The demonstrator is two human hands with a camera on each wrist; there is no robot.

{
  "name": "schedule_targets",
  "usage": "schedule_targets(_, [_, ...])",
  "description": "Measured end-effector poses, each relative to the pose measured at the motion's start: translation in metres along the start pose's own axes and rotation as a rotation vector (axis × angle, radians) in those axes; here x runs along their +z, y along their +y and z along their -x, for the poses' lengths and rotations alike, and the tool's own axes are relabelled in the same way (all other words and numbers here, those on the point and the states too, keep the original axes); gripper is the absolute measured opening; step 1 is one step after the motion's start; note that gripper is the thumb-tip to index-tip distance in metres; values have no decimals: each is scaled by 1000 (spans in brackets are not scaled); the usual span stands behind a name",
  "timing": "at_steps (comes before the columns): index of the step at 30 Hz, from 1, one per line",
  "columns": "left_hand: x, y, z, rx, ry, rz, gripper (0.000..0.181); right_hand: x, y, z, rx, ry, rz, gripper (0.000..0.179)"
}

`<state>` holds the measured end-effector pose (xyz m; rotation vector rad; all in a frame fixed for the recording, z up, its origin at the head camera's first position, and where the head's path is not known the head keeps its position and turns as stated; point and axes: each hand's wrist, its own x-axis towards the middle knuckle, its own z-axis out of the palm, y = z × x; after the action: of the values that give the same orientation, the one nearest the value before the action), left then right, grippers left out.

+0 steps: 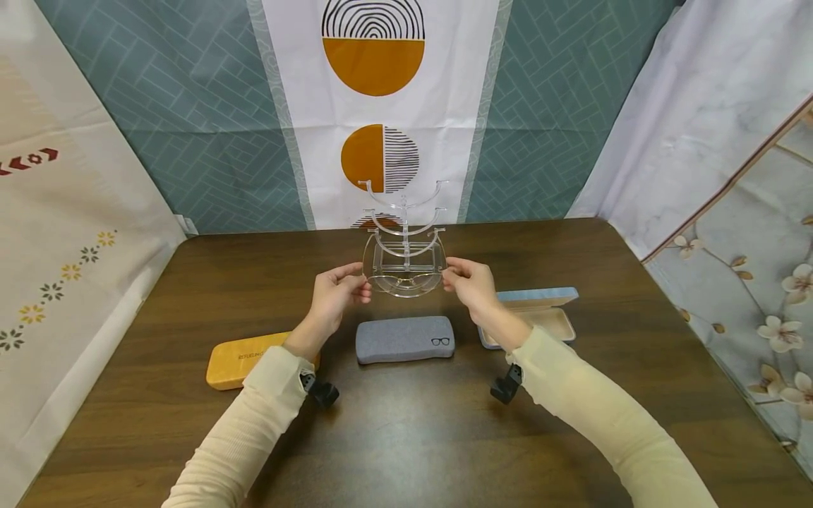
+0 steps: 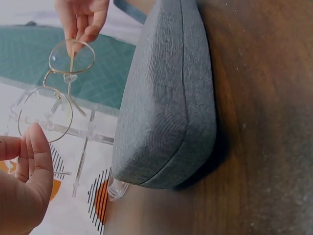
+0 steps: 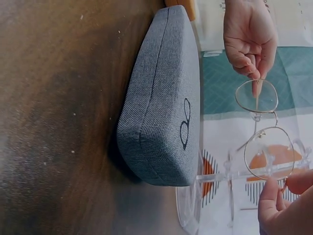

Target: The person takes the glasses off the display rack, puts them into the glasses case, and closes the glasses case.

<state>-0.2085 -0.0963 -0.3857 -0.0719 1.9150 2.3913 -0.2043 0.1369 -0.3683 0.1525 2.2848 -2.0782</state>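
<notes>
Head view: grey case [image 1: 404, 339] just before clear stand [image 1: 404, 243].

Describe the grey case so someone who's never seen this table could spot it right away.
On the brown table, look at the row of three cases in front of the clear stand. The grey case is the middle one, between both hands, shut, with a small glasses logo; its neighbours are orange and blue.

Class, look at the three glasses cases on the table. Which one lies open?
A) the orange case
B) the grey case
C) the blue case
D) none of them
C: the blue case shows its lid raised and pale lining, while the grey case and the orange case lie closed.
</notes>
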Motion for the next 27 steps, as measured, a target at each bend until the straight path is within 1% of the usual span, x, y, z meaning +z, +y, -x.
schedule_targets(4, [-1, -1, 4, 6, -7, -12, 39, -1, 1, 5, -2, -12, 2, 37])
schedule_targets(9, [-1, -2, 10, 18, -16, -6, 39, -2, 4, 11, -23, -17, -4, 37])
schedule_targets(17, [0, -2, 23, 38, -21, 2, 39, -7, 7, 20, -44, -36, 9, 38])
schedule_targets(22, [0, -3, 29, 53, -41, -3, 40, -8, 8, 26, -77, -43, 6, 37])
schedule_targets(27, [0, -5, 33, 61, -47, 4, 40, -9, 10, 29, -97, -58, -1, 37])
